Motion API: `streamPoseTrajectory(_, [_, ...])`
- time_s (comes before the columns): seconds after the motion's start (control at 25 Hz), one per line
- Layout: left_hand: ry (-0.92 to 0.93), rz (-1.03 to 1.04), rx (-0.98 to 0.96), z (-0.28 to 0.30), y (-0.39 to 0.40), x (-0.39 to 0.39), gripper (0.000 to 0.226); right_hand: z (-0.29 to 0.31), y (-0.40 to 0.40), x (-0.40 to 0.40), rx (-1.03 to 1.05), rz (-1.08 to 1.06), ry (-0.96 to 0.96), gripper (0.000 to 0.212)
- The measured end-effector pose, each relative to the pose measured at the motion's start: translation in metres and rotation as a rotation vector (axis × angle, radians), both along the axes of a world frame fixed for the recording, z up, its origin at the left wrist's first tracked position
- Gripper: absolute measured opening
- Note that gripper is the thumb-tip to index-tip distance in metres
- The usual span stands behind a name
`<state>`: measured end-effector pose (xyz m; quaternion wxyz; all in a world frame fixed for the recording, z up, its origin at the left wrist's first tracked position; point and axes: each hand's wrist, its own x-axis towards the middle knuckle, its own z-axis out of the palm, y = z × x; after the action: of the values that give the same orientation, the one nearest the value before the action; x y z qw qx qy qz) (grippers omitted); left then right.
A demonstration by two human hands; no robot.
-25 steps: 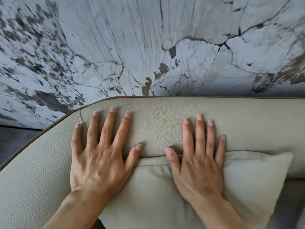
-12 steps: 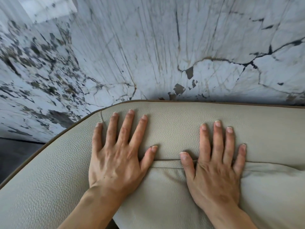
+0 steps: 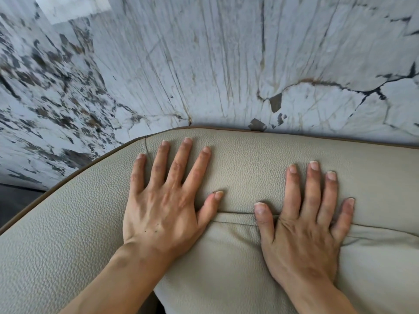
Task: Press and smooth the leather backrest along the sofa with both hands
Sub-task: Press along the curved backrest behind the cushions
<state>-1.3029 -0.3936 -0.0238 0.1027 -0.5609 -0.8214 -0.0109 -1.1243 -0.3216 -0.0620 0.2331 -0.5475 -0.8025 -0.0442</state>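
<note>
The beige pebbled leather backrest runs across the view, edged with brown piping along its top. My left hand lies flat on it near the rounded left corner, fingers spread, palm down. My right hand lies flat further right, its fingers on the backrest and its palm on a beige cushion that leans against the backrest. Both hands hold nothing.
A white marble wall with dark veins stands directly behind the backrest. A dark floor strip shows at the far left below the wall. The backrest continues out of view to the right.
Both hands have shifted to the right in the view while staying flat, and the view has drawn closer. The cushion's right end has passed out of view.
</note>
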Motion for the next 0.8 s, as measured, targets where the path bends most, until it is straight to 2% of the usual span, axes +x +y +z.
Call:
streamPoseTrajectory(0.2, [-0.037,-0.006,-0.061,0.004,0.003,-0.002,0.070,0.000,0.005,-0.001,-0.030,0.004,-0.038,0.077])
streamPoseTrajectory(0.4, [-0.069,0.013,-0.146,0.017,-0.002,-0.001,0.074,0.028,-0.007,0.004,-0.161,0.003,-0.156,0.078])
streamPoseTrajectory(0.56, [-0.193,-0.034,-0.025,0.041,-0.031,0.015,0.073,0.061,-0.033,0.022,-0.131,0.032,-0.158,0.076])
streamPoseTrajectory(0.8, [-0.052,-0.092,0.118,0.072,-0.096,0.048,0.072,0.092,-0.089,0.055,-0.103,0.048,-0.137,0.074])
